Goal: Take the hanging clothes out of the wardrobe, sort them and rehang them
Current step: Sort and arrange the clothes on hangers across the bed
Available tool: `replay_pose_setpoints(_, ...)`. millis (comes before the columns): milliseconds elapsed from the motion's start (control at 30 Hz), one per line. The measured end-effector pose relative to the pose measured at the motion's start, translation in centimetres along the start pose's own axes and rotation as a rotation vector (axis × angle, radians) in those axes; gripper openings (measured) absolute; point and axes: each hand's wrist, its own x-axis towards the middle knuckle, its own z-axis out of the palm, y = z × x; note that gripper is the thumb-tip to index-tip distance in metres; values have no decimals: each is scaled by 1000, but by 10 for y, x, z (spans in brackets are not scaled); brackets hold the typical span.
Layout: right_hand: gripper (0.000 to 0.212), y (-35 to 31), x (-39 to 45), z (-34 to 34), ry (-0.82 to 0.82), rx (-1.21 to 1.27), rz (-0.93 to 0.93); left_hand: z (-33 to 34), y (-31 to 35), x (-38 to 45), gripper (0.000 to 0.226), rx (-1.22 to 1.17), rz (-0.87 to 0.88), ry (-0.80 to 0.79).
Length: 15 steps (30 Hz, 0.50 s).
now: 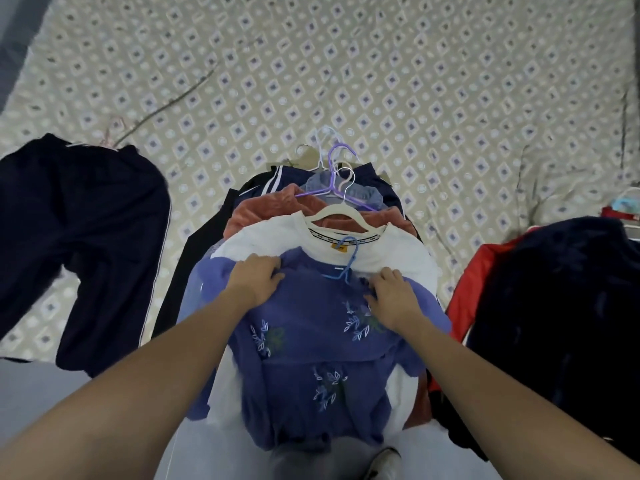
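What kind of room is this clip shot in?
Probably a bedroom: a patterned bedspread covers a bed, with a pile of clothes on hangers laid on it. No wardrobe is in view.
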Motion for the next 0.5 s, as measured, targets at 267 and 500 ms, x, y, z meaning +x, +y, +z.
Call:
replay_pose_setpoints(267, 25, 7, -59, -72, 185, 488, 7, -46, 30, -77, 37, -247, 106, 244)
replay_pose_setpoints(500, 15, 29, -148, -135, 333, 469, -144, -94, 83, -174, 28, -264, 243, 423)
